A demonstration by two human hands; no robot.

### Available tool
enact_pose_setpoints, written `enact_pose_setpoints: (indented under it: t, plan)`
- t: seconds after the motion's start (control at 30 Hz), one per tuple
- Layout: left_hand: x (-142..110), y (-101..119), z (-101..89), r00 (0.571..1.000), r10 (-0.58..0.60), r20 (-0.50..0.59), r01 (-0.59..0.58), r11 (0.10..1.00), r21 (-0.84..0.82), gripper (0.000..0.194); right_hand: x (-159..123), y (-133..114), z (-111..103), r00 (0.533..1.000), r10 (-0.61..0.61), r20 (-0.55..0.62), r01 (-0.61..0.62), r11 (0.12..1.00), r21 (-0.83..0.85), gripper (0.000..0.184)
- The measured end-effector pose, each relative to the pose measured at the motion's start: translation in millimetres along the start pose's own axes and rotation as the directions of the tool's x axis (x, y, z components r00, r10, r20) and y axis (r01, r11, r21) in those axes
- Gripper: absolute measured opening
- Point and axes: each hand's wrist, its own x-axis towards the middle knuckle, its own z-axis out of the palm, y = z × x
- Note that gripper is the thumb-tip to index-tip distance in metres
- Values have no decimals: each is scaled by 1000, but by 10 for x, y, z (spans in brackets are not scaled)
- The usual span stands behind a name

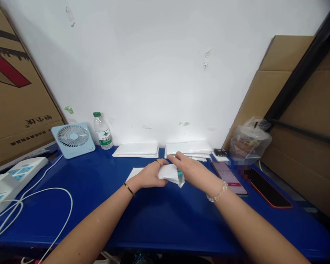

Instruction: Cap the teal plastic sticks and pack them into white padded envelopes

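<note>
My left hand (151, 173) is closed round a small white padded pouch (168, 173), thumb on the near side and fingers behind. The pouch is held just above the blue table, its mouth turned to the right. Something teal (179, 172) shows at that mouth; its kind is hidden. My right hand (192, 169) is at this end, fingers stretched out over the teal piece and pointing left, thumb out of sight. Under my left hand, a flat white sheet or envelope (134, 172) lies on the table. Two stacks of white padded envelopes, a left stack (136, 149) and a right stack (188, 147), lie by the wall.
A light blue fan (73, 139) and a plastic water bottle (103, 132) stand at the back left. A white power strip (22, 176) with cables sits on the left. To the right are a lit phone (229, 178), an orange-edged phone (269, 189) and a bagged drink cup (250, 141).
</note>
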Motion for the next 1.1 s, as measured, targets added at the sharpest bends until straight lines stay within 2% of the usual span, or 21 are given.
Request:
enact_pose_setpoints:
  t: [0.1, 0.2, 0.3, 0.4, 0.5, 0.57, 0.63, 0.7, 0.77, 0.83, 0.9, 0.97, 1.03, 1.1]
  plan:
    - [-6, -12, -15, 999, 36, 20, -32, 989, -145, 51, 10, 26, -141, 997, -72, -17, 74, 982, 174, 70]
    - [-24, 23, -88, 997, 74, 37, -60, 956, -288, 47, 14, 89, -329, 989, -132, -72, 150, 919, 366, 70]
    - [-55, 66, -194, 995, 94, 36, -66, 880, -471, 51, 41, 135, -565, 970, -168, -175, 232, 851, 471, 58]
    - [-71, 72, -269, 995, 87, 37, -43, 766, -642, 64, 107, 169, -758, 961, -196, -193, 272, 790, 549, 38]
    - [-53, 59, -291, 991, 126, 45, -50, 662, -748, 73, 188, 197, -834, 968, -182, -174, 252, 720, 647, 26]
    - [-41, 63, -301, 982, 179, 62, -67, 634, -770, 75, 218, 200, -830, 971, -159, -181, 240, 685, 688, 24]
    - [-52, 96, -329, 977, 206, 47, -102, 656, -747, 76, 209, 182, -804, 968, -123, -217, 242, 669, 703, 22]
    - [-101, 168, -375, 976, 216, -10, -161, 695, -701, 80, 158, 138, -773, 952, -59, -300, 258, 683, 684, 18]
    - [-183, 282, -423, 972, 218, -89, -223, 732, -644, 84, 82, 75, -745, 916, 12, -401, 271, 719, 640, 14]
    - [-274, 423, -454, 957, 197, -212, -284, 784, -553, 73, 8, 6, -728, 874, 76, -480, 265, 754, 601, 15]
    - [-348, 555, -462, 910, 164, -381, -328, 846, -420, 50, -40, -51, -724, 842, 113, -528, 255, 779, 573, 32]
    - [-392, 652, -458, 837, 163, -522, -355, 887, -293, 29, -55, -87, -733, 817, 100, -568, 266, 808, 526, 48]
    - [-409, 709, -455, 778, 188, -600, -377, 903, -205, 18, -48, -100, -749, 821, 9, -571, 300, 844, 445, 44]
    - [-408, 739, -458, 746, 215, -630, -392, 907, -155, 14, -36, -101, -763, 830, -73, -552, 327, 867, 377, 34]
